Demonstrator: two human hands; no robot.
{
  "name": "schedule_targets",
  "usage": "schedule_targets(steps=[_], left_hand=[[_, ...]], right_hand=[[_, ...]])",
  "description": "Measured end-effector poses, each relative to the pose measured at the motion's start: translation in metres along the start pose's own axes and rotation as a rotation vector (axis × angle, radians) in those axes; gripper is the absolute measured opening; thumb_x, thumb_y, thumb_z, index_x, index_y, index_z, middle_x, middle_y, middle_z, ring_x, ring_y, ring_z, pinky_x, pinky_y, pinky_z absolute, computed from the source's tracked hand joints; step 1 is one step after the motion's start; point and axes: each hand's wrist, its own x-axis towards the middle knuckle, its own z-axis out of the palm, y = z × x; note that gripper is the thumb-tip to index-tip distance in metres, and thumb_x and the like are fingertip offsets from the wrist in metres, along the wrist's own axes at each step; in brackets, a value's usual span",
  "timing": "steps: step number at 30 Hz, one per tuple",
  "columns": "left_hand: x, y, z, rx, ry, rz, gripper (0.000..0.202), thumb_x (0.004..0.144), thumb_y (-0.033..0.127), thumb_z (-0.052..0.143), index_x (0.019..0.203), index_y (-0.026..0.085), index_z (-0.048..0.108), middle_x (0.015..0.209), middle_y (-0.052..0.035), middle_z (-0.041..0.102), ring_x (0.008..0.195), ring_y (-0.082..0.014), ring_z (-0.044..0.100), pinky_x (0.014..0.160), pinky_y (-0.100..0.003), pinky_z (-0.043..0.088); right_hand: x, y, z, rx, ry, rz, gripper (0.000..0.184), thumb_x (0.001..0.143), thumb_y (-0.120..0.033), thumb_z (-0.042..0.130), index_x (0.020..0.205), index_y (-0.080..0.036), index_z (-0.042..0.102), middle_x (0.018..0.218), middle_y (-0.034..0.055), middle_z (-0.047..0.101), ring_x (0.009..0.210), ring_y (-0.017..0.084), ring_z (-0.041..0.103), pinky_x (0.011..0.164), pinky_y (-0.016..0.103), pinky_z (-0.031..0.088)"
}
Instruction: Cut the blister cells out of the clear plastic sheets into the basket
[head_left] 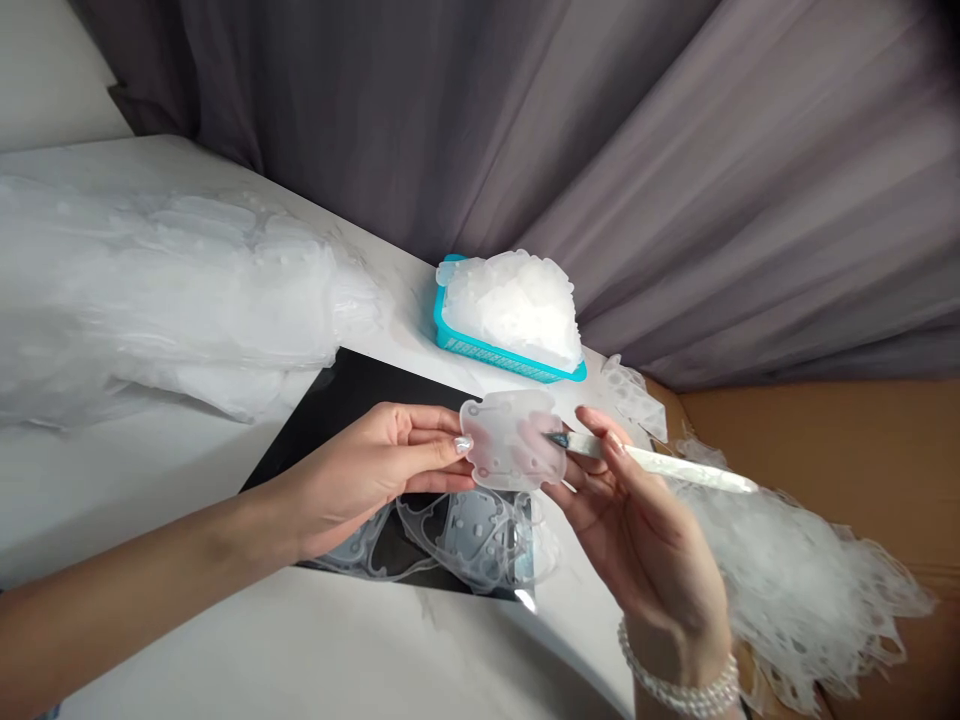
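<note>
My left hand (397, 455) pinches the left edge of a frosted, translucent plastic piece (510, 440) with a wavy outline and small holes. Between thumb and fingers, my right hand (637, 510) grips a slim white-handled tool (675, 467). Its dark tip points left, in front of the piece's right side; whether it touches is unclear. Fingers of the right hand also meet the piece's lower right edge. Below the hands, more clear plastic pieces with thin frames (480, 530) lie on a black mat (360, 390).
A turquoise basket (495, 355) heaped with white translucent pieces stands behind the hands. A large bag-like mass of clear plastic (187, 290) covers the left of the white table (360, 650). Plastic scraps (795, 580) pile up at right, over a cardboard box (840, 440). Grey curtains (420, 110) hang behind.
</note>
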Motion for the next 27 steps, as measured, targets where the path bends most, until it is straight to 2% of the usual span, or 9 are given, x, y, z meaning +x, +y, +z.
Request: schedule_targets(steps=[4,8,10,15,17,19,21,24,27], left_hand=[[-0.001,0.000,0.001,-0.012,0.001,-0.014,0.025,0.088,0.031,0.067,0.109,0.019,0.073,0.108,-0.0065,0.074,0.100,-0.0178,0.068,0.096,-0.033,0.053],[-0.001,0.000,-0.003,0.053,0.043,-0.034,0.024,0.087,0.036,0.068,0.103,0.019,0.072,0.103,-0.0070,0.075,0.100,-0.0201,0.069,0.093,-0.034,0.054],[0.001,0.001,-0.008,0.148,0.102,-0.025,0.025,0.086,0.041,0.067,0.093,0.018,0.071,0.100,-0.0067,0.075,0.097,-0.0209,0.069,0.089,-0.033,0.054],[0.010,0.008,-0.025,0.470,0.179,0.049,0.037,0.091,0.053,0.053,0.085,0.020,0.070,0.106,-0.0069,0.073,0.105,-0.0246,0.066,0.091,-0.037,0.052],[0.015,0.006,-0.033,0.684,0.190,0.099,0.037,0.092,0.050,0.047,0.094,0.021,0.070,0.112,-0.0072,0.072,0.109,-0.0266,0.065,0.094,-0.040,0.050],[0.020,0.000,-0.042,0.968,0.217,0.179,0.035,0.091,0.044,0.049,0.110,0.021,0.069,0.125,-0.0090,0.067,0.120,-0.0287,0.059,0.102,-0.044,0.045],[0.023,-0.007,-0.050,1.236,0.214,0.233,0.044,0.087,0.037,0.055,0.127,0.021,0.062,0.142,-0.0115,0.054,0.136,-0.0303,0.044,0.112,-0.048,0.035],[0.022,-0.012,-0.059,1.452,0.092,0.177,0.062,0.079,0.034,0.064,0.139,0.023,0.052,0.156,-0.0123,0.037,0.148,-0.0316,0.023,0.117,-0.052,0.024],[0.018,-0.006,-0.063,1.476,-0.045,0.116,0.064,0.072,0.034,0.074,0.134,0.025,0.058,0.156,-0.0140,0.037,0.148,-0.0346,0.022,0.116,-0.053,0.024]], right_hand=[[0.004,0.004,-0.001,0.065,0.060,0.036,0.018,0.092,-0.030,0.061,0.106,-0.025,0.072,0.091,0.0024,0.078,0.100,0.020,0.072,0.089,0.032,0.059],[0.024,0.006,-0.018,0.019,0.158,0.013,0.021,0.089,-0.032,0.063,0.106,-0.023,0.070,0.093,0.0045,0.077,0.101,0.021,0.072,0.088,0.035,0.059],[0.047,-0.001,-0.033,-0.053,0.252,-0.138,0.023,0.088,-0.033,0.064,0.107,-0.022,0.069,0.096,0.0059,0.076,0.100,0.021,0.072,0.091,0.037,0.057],[0.136,-0.034,-0.055,-0.432,0.516,-0.804,0.035,0.093,-0.041,0.052,0.119,-0.019,0.061,0.113,0.0103,0.070,0.108,0.022,0.067,0.100,0.045,0.049],[0.170,-0.041,-0.052,-0.648,0.464,-0.879,0.040,0.096,-0.043,0.045,0.124,-0.018,0.057,0.128,0.0130,0.063,0.119,0.022,0.060,0.106,0.045,0.044],[0.196,-0.041,-0.045,-0.810,0.286,-0.808,0.044,0.095,-0.046,0.044,0.125,-0.016,0.057,0.134,0.0135,0.059,0.125,0.022,0.056,0.108,0.041,0.041],[0.211,-0.041,-0.040,-0.866,0.126,-0.709,0.049,0.095,-0.049,0.043,0.127,-0.014,0.056,0.133,0.0135,0.060,0.118,0.021,0.062,0.105,0.039,0.044],[0.210,-0.045,-0.043,-0.821,0.092,-0.672,0.057,0.098,-0.052,0.031,0.140,-0.016,0.042,0.123,0.0127,0.066,0.111,0.020,0.067,0.102,0.039,0.048],[0.181,-0.049,-0.055,-0.693,0.142,-0.698,0.049,0.100,-0.051,0.025,0.137,-0.022,0.039,0.103,0.0084,0.072,0.114,0.020,0.066,0.105,0.043,0.045]])
